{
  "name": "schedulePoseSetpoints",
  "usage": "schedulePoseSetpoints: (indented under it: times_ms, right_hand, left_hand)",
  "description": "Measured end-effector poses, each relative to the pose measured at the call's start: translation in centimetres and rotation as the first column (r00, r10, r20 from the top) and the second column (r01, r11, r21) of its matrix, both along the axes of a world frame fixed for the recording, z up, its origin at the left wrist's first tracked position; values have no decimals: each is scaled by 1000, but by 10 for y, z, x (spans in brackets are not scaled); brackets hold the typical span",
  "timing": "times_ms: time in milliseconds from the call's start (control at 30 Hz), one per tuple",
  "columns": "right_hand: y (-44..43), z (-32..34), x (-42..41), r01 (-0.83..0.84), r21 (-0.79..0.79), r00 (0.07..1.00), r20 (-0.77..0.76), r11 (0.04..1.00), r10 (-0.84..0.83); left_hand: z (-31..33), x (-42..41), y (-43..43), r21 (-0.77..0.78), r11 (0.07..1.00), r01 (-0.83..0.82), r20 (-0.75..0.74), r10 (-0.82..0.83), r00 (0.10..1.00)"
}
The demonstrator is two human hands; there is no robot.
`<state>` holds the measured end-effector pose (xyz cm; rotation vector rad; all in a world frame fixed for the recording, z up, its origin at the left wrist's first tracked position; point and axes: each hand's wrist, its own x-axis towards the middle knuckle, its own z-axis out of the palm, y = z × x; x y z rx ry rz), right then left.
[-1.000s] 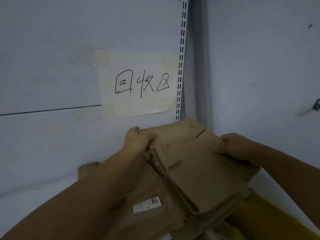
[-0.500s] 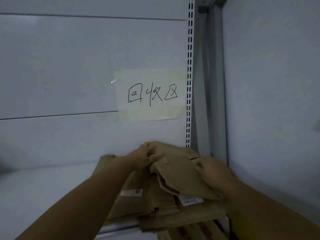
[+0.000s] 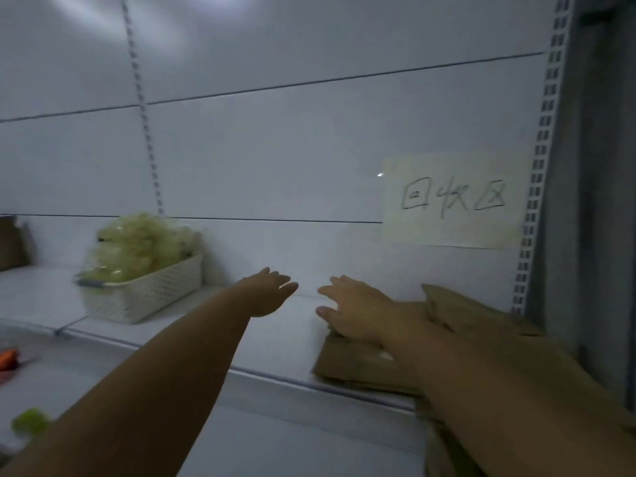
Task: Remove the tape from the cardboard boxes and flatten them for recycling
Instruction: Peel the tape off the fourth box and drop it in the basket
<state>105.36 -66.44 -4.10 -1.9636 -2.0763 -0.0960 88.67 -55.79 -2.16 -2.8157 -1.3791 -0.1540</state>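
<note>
A stack of flattened brown cardboard boxes (image 3: 361, 364) lies on the white shelf (image 3: 275, 342) at the right, under a handwritten paper sign (image 3: 454, 201). My right hand (image 3: 354, 309) hovers over the stack's left end with fingers spread and straight, holding nothing; whether it touches the cardboard I cannot tell. My left hand (image 3: 268, 292) is stretched out above the bare shelf to the left of the stack, fingers straight, empty. My right forearm hides much of the stack.
A white perforated basket (image 3: 148, 290) heaped with pale green produce stands on the shelf to the left. A brown box edge (image 3: 10, 242) shows at the far left. An orange item (image 3: 7, 359) and a green item (image 3: 29, 421) lie at lower left.
Both hands have let go of the cardboard, which now lies on the shelf. The hands have moved left with open fingers, and the view has swung left.
</note>
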Motion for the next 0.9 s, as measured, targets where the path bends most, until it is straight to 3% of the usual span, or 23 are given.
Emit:
schedulePoseSetpoints:
  times_ms: [200,400,633,900]
  right_hand:
    - [64,-40,-161,-172,-104,971,147,980,187]
    - [116,-41,-316,-293,-92,947,113,952,302]
    - [176,-35,-417,-352,-112,922,128,929,365]
    - [309,-27,-499,-443,-67,891,77,894,447]
  left_hand:
    - [-13,-205,35,41,966,-254,39,253,967]
    - [-10,-386,66,145,874,-463,-13,470,883]
    - [-15,-473,116,129,873,-470,-13,475,880]
    - [-30,-539,218,135,830,-541,-38,550,834]
